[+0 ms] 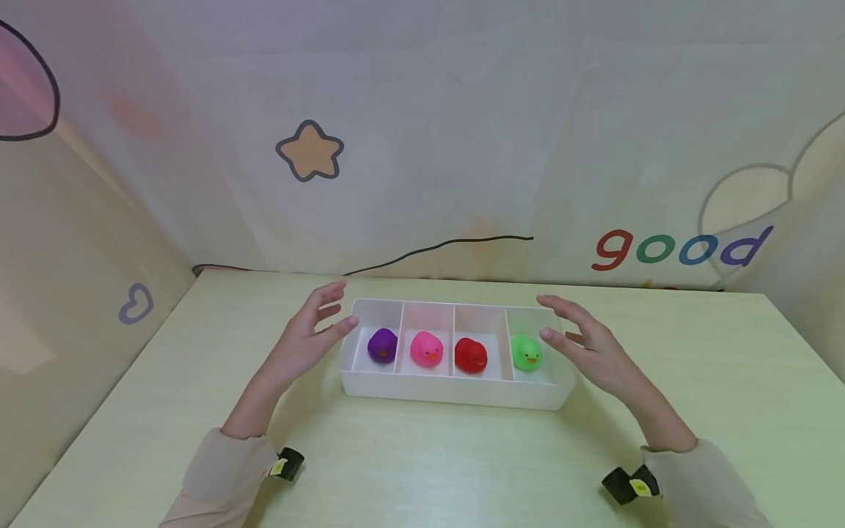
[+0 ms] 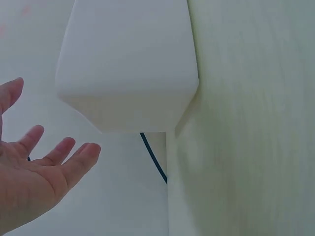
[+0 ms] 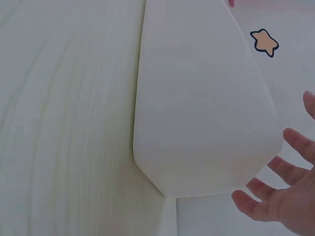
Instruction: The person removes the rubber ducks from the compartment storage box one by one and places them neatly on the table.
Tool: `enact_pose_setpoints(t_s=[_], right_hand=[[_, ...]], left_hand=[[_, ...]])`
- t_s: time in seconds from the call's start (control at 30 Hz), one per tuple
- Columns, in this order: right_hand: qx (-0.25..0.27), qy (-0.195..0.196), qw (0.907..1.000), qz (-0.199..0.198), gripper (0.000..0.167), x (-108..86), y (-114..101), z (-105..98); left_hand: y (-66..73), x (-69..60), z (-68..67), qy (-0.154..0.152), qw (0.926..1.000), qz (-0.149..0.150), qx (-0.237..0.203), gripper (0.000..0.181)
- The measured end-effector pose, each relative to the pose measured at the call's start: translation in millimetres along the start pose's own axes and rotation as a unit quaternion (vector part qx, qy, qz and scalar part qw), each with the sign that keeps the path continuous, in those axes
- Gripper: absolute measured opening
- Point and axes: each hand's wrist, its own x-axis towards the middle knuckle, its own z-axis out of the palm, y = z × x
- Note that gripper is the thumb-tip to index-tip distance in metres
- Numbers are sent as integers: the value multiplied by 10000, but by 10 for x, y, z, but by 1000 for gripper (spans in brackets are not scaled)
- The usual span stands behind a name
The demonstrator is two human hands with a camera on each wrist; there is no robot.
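Note:
A white box (image 1: pixel 455 389) with four compartments stands on the table, holding one duck in each: purple (image 1: pixel 382 346), pink (image 1: pixel 427 350), red (image 1: pixel 471 356) and green (image 1: pixel 527 353). Beside its left end the left hand (image 1: pixel 305 341) is raised, fingers spread and holding nothing. The right hand (image 1: pixel 594 352) hovers at the right end, fingers apart and empty. In the left wrist view the hand (image 2: pixel 39 177) is clear of the box (image 2: pixel 128 49). In the right wrist view the fingers of the hand (image 3: pixel 290 191) are near the box (image 3: pixel 202 98); contact cannot be told.
The pale wooden table (image 1: pixel 422 469) reaches back to a printed cloth backdrop (image 1: pixel 436 147) with a star, a heart and the word "good". More cloth stands at both sides. Black devices are strapped at the left wrist (image 1: pixel 287 464) and right wrist (image 1: pixel 630 485).

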Motion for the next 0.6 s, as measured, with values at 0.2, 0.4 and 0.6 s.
enact_pose_setpoints(t_s=[0.2, 0.4, 0.6], right_hand=[[224, 295, 9992, 152, 44, 2, 42, 20], [250, 370, 9982, 390, 41, 16, 75, 40], [-47, 402, 9978, 525, 37, 46, 118, 71]], left_hand=[[-39, 35, 26, -77, 9996, -226, -136, 57], [-68, 54, 44, -273, 9985, -321, -344, 55], [-103, 74, 35, -420, 9969, -500, -440, 55]])
